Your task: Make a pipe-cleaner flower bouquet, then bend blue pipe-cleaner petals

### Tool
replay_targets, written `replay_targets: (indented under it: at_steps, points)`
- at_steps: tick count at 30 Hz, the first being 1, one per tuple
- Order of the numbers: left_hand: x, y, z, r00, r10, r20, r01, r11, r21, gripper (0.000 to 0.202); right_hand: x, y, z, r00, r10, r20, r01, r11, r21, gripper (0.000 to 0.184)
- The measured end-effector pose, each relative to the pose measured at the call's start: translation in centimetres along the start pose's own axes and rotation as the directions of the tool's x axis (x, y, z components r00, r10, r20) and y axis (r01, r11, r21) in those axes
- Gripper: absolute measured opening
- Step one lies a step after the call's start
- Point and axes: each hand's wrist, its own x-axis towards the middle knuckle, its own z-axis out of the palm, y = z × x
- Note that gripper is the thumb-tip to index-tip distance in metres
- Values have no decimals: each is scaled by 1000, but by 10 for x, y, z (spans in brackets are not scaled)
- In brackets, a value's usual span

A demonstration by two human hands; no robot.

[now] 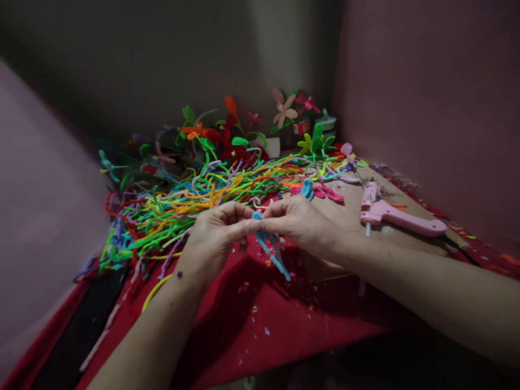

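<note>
Above the red cloth, a blue pipe cleaner (266, 246) is pinched between both hands. Its upper end is bent into a small loop, and its two loose ends hang down below the fingers. My left hand (219, 225) grips it from the left with thumb and fingertips. From the other side my right hand (296, 219) holds it near the top, the thumbs almost touching. Just behind my right hand lies a looped blue pipe-cleaner petal (307, 189), beside a pink pipe-cleaner flower piece (329, 193).
A heap of coloured pipe cleaners (195, 200) spreads across the back and left. Pipe-cleaner flowers (284, 111) stand behind it, near a lidded jar (326, 122). At right, a pink glue gun (390, 214) rests on a board (341, 208). Scraps dot the red cloth (284, 336).
</note>
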Motion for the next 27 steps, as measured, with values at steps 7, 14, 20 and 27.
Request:
replay_targets:
  at_steps: [7,14,20,27]
  points:
    - [2,-7,1,991,-57,117,64,997,-52,17,4,8,2,997,-20,-72,34,979,199,15]
    - [1,-13,8,985,-101,139,108,993,-43,18,9,11,0,984,-61,-167,97,972,215,11]
    - [2,-7,2,977,-118,176,98,988,121,23,11,10,-2,978,-36,-206,78,977,199,11]
    - [-3,0,-1,996,-24,80,20,999,47,16,13,12,-4,969,-50,-244,92,982,167,10]
